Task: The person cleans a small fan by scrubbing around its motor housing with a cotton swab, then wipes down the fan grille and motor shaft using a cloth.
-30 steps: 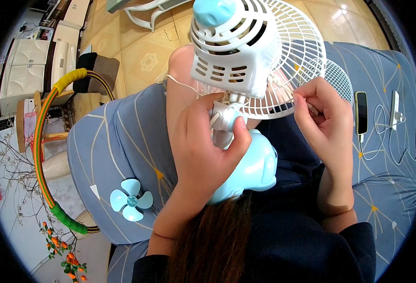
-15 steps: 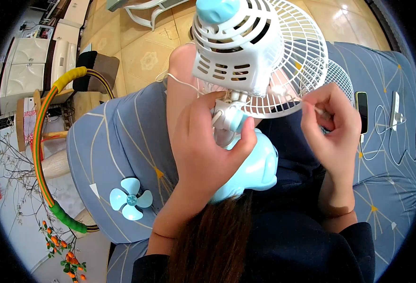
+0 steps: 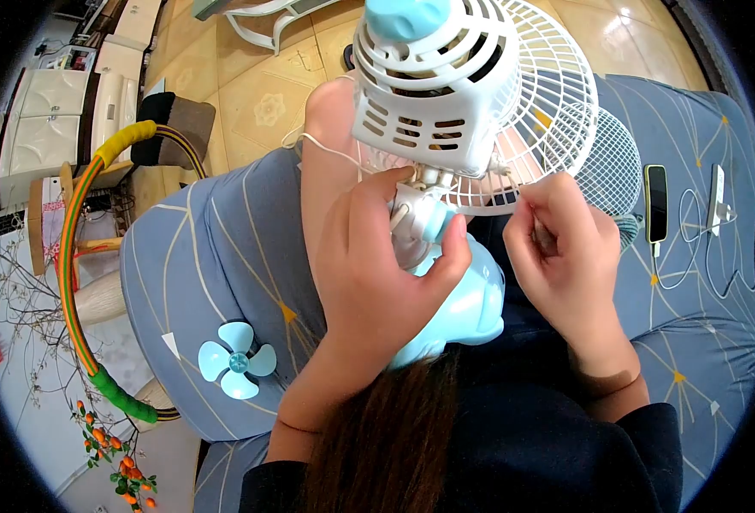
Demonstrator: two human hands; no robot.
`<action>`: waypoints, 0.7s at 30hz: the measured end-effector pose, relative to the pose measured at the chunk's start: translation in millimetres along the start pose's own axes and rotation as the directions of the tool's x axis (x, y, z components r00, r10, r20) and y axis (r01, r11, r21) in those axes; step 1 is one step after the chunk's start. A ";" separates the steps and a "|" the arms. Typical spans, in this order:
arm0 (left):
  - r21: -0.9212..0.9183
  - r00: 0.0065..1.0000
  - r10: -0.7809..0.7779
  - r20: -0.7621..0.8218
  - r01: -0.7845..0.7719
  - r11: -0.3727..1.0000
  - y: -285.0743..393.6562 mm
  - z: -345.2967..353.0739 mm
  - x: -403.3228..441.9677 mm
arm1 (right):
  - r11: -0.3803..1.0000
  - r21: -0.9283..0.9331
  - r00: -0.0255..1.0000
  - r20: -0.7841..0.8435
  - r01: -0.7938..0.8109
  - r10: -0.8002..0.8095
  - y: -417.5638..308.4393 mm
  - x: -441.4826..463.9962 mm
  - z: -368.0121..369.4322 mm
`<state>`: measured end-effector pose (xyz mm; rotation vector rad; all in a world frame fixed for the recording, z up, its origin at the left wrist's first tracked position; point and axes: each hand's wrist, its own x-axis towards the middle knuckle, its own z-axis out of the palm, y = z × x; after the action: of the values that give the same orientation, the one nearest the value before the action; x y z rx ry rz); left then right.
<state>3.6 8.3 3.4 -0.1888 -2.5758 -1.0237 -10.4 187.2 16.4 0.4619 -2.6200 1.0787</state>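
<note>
A white and light-blue electric fan (image 3: pixel 433 141) rests against my lap, its back housing toward me. My left hand (image 3: pixel 377 256) is closed around the fan's neck, between the housing and the light-blue base (image 3: pixel 471 299). On the right, my right hand (image 3: pixel 565 248) is pinched closed just below the white wire guard (image 3: pixel 557 103). A thin pale thing shows between the guard and its fingertips; I cannot make out what it is. The loose light-blue fan blade (image 3: pixel 238 362) lies on the grey-blue cover to the left.
Behind the fan lies a round mesh cover (image 3: pixel 615 162) on the bedding. A phone (image 3: pixel 656 205) with a cable and a white power strip (image 3: pixel 717 201) are at the right. A striped hoop (image 3: pixel 68 265) leans at the left. Tiled floor (image 3: pixel 266 94) lies beyond my knee.
My right hand has moved left and slightly down, nearer the fan's base. The fan has shifted slightly right; my left hand keeps its hold on the neck.
</note>
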 end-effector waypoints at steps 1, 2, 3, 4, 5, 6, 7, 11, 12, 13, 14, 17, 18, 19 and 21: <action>0.001 1.000 -0.003 0.002 0.003 1.000 0.5 -0.1 -0.4 | 1.000 0.014 1.000 -0.010 0.007 -0.007 0.4 0.1 1.8; 0.002 1.000 -0.005 0.003 0.005 1.000 0.7 -0.2 -0.8 | 1.000 0.005 1.000 -0.010 0.006 -0.006 -0.1 0.4 2.1; 0.003 1.000 -0.005 0.001 0.005 1.000 0.4 0.1 -1.0 | 1.000 -0.002 1.000 -0.010 0.006 -0.006 -0.7 0.7 2.4; 0.003 1.000 -0.004 0.000 0.004 1.000 -0.2 0.4 -1.3 | 1.000 -0.010 1.000 -0.009 0.006 -0.006 -1.1 0.9 2.4; 0.004 1.000 -0.003 -0.002 0.003 1.000 -0.8 0.7 -1.4 | 1.000 -0.002 1.000 0.004 -0.012 0.012 -1.7 1.2 1.8; 0.001 1.000 0.000 -0.006 0.000 1.000 -1.3 1.1 -1.2 | 1.000 0.006 0.999 0.017 -0.029 0.029 -2.5 1.7 0.6; -0.002 1.000 0.004 -0.009 -0.004 1.000 -1.7 1.5 -0.8 | 0.999 0.013 0.998 0.031 -0.047 0.047 -3.4 2.2 -0.7; 0.011 1.000 0.014 -0.011 -0.014 1.000 -3.5 1.7 0.4 | 0.998 -0.018 0.993 0.101 -0.060 0.061 -6.0 1.3 -7.4; 0.004 1.000 0.000 -0.006 0.000 1.000 -3.4 1.5 0.3 | 0.997 -0.003 0.993 0.093 -0.073 0.073 -6.1 0.5 -7.8; -0.004 1.000 -0.014 0.000 0.014 1.000 -3.2 1.1 -0.1 | 0.996 0.012 0.993 0.086 -0.086 0.084 -6.3 -0.1 -7.9; -0.010 1.000 -0.028 0.006 0.028 1.000 -3.2 0.5 -0.5 | 0.995 0.024 0.993 0.077 -0.093 0.091 -7.7 0.4 -9.8; -0.007 1.000 -0.027 0.007 0.027 1.000 -2.5 -0.5 0.3 | 0.992 0.063 0.992 0.058 -0.112 0.109 -12.0 3.5 -17.1; 0.000 1.000 -0.026 0.008 0.026 1.000 -2.5 -0.5 0.3 | 0.990 0.077 0.992 0.059 -0.115 0.110 -12.1 3.9 -18.0; 0.007 1.000 -0.024 0.009 0.024 1.000 -2.8 -0.6 0.2 | 0.989 0.091 0.992 0.058 -0.117 0.112 -12.0 4.0 -18.6; 0.015 1.000 -0.013 0.003 0.013 1.000 -3.4 0.4 0.2 | 0.984 0.127 0.988 0.108 -0.128 0.114 -10.1 1.6 -16.8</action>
<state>2.5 6.2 1.1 -0.1698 -2.5904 -1.0095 -5.9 192.1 34.9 0.3983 -2.7039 1.3084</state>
